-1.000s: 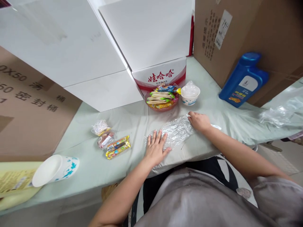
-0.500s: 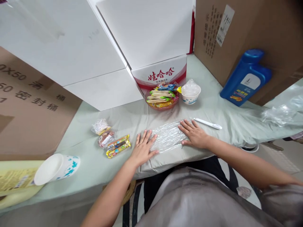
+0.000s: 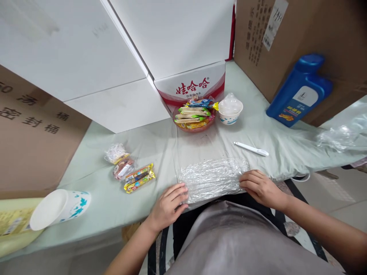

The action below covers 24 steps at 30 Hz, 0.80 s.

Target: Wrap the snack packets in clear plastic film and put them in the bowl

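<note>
A crinkled, folded sheet of clear plastic film [image 3: 212, 179] lies at the table's front edge, close to my body. My left hand [image 3: 170, 202] has its fingers bent over the film's left end, the thumb tucked close to the edge. At the right end, my right hand [image 3: 259, 187] has its fingers curled together on the film's edge, with the thumb hidden. Just beyond the right hand is a white utility knife [image 3: 250, 148]. To the left of the film lie yellow-wrapped snack sticks [image 3: 139, 178] and small packaged snacks [image 3: 123, 168].
A pink bowl [image 3: 195, 129] of wrapped snacks stands before a white-and-red carton [image 3: 192, 86]. Beside it sits a paper cup [image 3: 230, 114] stuffed with clear plastic. A blue bottle [image 3: 299, 91] is at right, another paper cup [image 3: 61, 208] at left. Large boxes line the back.
Both hands went from lying flat on the film to its two ends, fingers now curled. The film has come nearer to my body and more of it shows.
</note>
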### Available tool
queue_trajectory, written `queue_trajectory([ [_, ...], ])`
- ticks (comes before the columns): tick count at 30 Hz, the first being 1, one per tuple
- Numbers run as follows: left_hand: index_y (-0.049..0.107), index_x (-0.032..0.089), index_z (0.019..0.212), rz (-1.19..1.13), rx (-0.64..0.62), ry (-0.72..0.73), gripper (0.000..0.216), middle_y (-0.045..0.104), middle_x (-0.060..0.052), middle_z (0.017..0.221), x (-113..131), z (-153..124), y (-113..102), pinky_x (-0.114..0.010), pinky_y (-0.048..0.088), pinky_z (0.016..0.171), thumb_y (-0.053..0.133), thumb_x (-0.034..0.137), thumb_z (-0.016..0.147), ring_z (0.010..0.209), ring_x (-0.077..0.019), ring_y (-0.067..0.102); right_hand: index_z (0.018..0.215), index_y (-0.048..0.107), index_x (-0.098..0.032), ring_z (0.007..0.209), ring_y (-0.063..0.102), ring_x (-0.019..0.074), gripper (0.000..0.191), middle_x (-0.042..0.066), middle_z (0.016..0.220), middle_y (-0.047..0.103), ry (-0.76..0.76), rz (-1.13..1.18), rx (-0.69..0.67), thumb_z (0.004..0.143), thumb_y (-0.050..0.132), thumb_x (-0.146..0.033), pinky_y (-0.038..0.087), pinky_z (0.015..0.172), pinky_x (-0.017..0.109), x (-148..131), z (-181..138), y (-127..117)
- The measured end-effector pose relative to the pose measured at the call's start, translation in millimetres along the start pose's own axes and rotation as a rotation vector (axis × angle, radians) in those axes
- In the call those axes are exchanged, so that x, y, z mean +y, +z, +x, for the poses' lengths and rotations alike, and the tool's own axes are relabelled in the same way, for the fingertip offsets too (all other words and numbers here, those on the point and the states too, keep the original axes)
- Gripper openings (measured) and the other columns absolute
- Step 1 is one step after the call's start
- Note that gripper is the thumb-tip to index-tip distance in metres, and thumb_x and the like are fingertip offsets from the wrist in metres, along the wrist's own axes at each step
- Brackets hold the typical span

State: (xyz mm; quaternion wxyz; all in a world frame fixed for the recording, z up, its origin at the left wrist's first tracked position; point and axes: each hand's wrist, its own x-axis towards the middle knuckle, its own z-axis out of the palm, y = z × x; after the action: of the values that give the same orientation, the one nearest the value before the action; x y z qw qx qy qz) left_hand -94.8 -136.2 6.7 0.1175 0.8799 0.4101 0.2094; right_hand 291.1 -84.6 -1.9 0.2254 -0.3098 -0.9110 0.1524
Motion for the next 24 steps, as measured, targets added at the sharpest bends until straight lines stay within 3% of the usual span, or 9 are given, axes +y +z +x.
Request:
queue_trajectory([
  [5,0.066,0.021,0.092,-0.160,0.046,-0.246,0.016,0.072,-0.008,0.098,1,10,-2,-0.035,0.056,0.089,0.050,0.021,0.092,0.099,-0.0194,0.067,0.102,0.064,-0.021,0.083,0.067,0.0199,0.023,0.007,0.088,0.071,0.174,0.067,0.088,0.097,0.042,-0.023,0.054,0.075,0.035,3,6,-4],
  [8,0.063,0.020,0.093,-0.167,0.127,-0.452,0.017,0.072,-0.005,0.086,-6,22,2,-0.028,0.056,0.073,0.049,0.029,0.093,0.079,-0.0160,0.069,0.104,0.065,-0.022,0.084,0.069,0.0202,0.027,0.006,0.092,0.073,0.329,0.038,0.126,0.098,0.039,-0.028,0.055,0.075,0.034,7,16,-3],
  [11,0.062,0.020,0.093,-0.119,0.185,-0.561,0.017,0.070,-0.001,0.075,-15,39,11,-0.026,0.054,0.066,0.050,0.031,0.092,0.067,-0.0148,0.067,0.106,0.065,-0.021,0.086,0.070,0.0218,0.031,0.007,0.100,0.073,0.450,-0.051,0.141,0.098,0.036,-0.031,0.054,0.074,0.034,12,28,3],
  [18,0.064,0.019,0.098,0.217,0.210,-0.598,0.016,0.072,-0.006,0.087,-28,59,31,-0.028,0.051,0.069,0.055,0.027,0.087,0.075,-0.0197,0.067,0.116,0.063,-0.016,0.073,0.067,0.0232,0.035,0.010,0.096,0.072,0.581,-0.384,-0.010,0.098,0.039,-0.034,0.045,0.061,0.032,22,43,11],
  [21,0.063,0.016,0.106,0.356,0.275,-0.592,0.025,0.068,-0.010,0.091,-20,61,24,-0.034,0.051,0.074,0.055,0.030,0.088,0.083,-0.0242,0.066,0.111,0.065,-0.014,0.084,0.065,0.0264,0.034,0.013,0.095,0.069,0.518,-0.427,0.082,0.097,0.042,-0.035,0.046,0.074,0.036,19,43,3],
  [24,0.062,0.015,0.112,0.445,0.374,-0.471,0.030,0.064,-0.016,0.107,-1,66,20,-0.041,0.046,0.092,0.050,0.033,0.092,0.106,-0.0294,0.061,0.111,0.066,-0.014,0.108,0.058,0.0294,0.035,0.016,0.112,0.066,0.329,-0.383,0.193,0.097,0.043,-0.038,0.042,0.095,0.043,6,46,1],
])
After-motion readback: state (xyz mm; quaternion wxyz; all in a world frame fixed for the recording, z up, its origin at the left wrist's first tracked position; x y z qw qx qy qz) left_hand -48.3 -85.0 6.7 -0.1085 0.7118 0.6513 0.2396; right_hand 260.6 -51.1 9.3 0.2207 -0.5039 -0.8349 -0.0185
